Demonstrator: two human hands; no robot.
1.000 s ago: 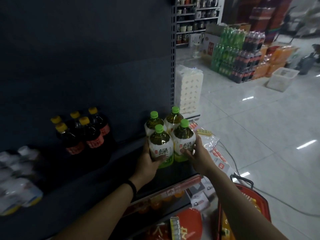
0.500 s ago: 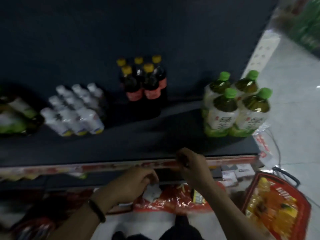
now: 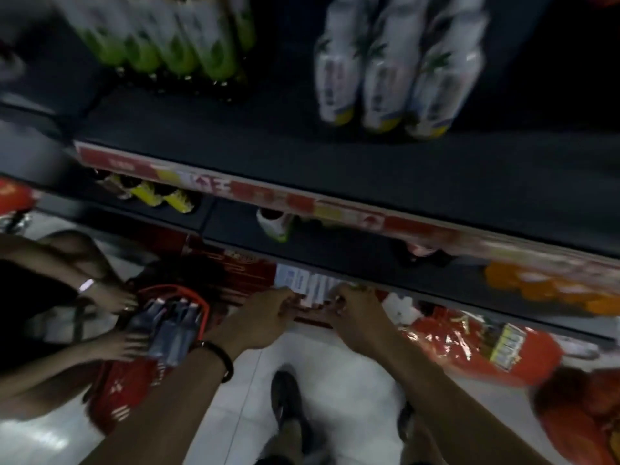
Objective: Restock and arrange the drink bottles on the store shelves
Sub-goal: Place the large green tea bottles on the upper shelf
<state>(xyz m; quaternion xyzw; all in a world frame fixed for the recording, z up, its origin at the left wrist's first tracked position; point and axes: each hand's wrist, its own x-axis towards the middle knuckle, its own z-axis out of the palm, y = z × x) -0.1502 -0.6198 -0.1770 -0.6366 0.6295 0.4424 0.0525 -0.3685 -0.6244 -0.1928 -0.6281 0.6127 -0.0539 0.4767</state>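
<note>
Item 1. My left hand (image 3: 265,317), lower centre of the frame, black band at the wrist. Its fingers (image 3: 285,298) are curled and lie against a row of white tags (image 3: 307,283) on the front edge of the lower shelf (image 3: 352,260). Blur hides whether they pinch a tag or only touch it.

Item 2. My right hand (image 3: 357,308), just right of the left, its fingers bent onto the same tags. I cannot tell the grip here either.

Item 3. Green-labelled bottles (image 3: 174,38), upper left, standing on the upper shelf (image 3: 335,162), well apart from both hands.

Item 4. White-labelled bottles (image 3: 396,62), upper centre-right, on the same shelf, also out of my fingers' reach.

Item 5. Orange bottles (image 3: 553,286), right edge, on the lower shelf.

Item 6. Red basket (image 3: 117,380) on the floor (image 3: 335,380), lower left, holding dark bottles (image 3: 167,327). Another person's hands (image 3: 114,300) rest on those bottles.

Item 7. Red packets (image 3: 469,340), below the lower shelf, right of my right hand.
</note>
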